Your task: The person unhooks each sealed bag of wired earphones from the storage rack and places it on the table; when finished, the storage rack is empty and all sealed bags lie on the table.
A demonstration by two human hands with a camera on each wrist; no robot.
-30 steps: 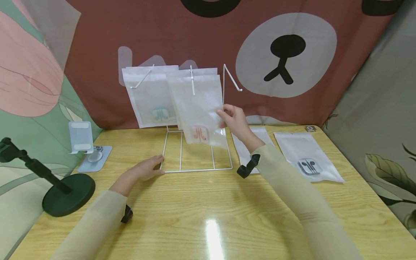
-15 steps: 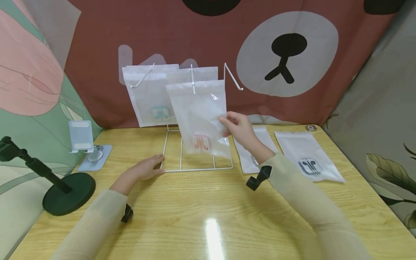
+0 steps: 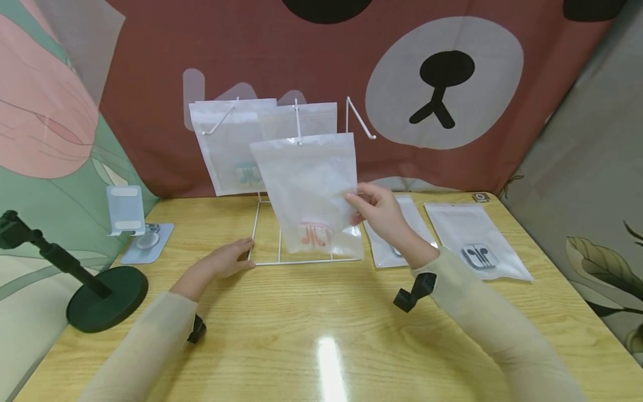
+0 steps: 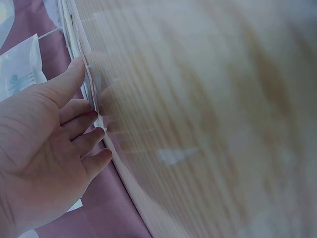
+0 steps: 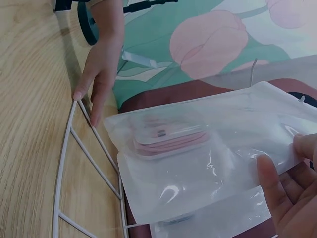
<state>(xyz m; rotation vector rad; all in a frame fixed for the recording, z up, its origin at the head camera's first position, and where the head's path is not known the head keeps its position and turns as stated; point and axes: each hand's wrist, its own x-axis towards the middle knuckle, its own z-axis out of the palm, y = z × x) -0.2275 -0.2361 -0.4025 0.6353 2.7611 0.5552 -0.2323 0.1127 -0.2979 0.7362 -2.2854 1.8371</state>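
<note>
My right hand (image 3: pixel 383 215) pinches the right edge of a white zip pouch (image 3: pixel 306 184) between thumb and fingers. Through its clear front shows a coiled pink earphone set (image 5: pixel 171 143). The pouch's top edge overlaps the tip of the middle hook (image 3: pixel 297 124) of a white wire rack (image 3: pixel 266 264); whether the hook still passes through it, I cannot tell. With fingers extended, my left hand (image 3: pixel 221 262) touches the front left corner of the rack's base. Behind the held pouch hangs another pouch (image 3: pixel 321 116) on the middle hook.
Pouches with a teal set (image 3: pixel 221 151) hang on the left hook; the right hook (image 3: pixel 360 118) is bare. Two pouches lie on the table at right, one with dark earphones (image 3: pixel 479 257). A phone stand (image 3: pixel 125 209) and a dark round-based stand (image 3: pixel 106 301) are at left.
My right hand has drawn the pouch with the pink earphones toward me and down, along the middle hook to its tip. The left hand has stayed at the rack's corner.
</note>
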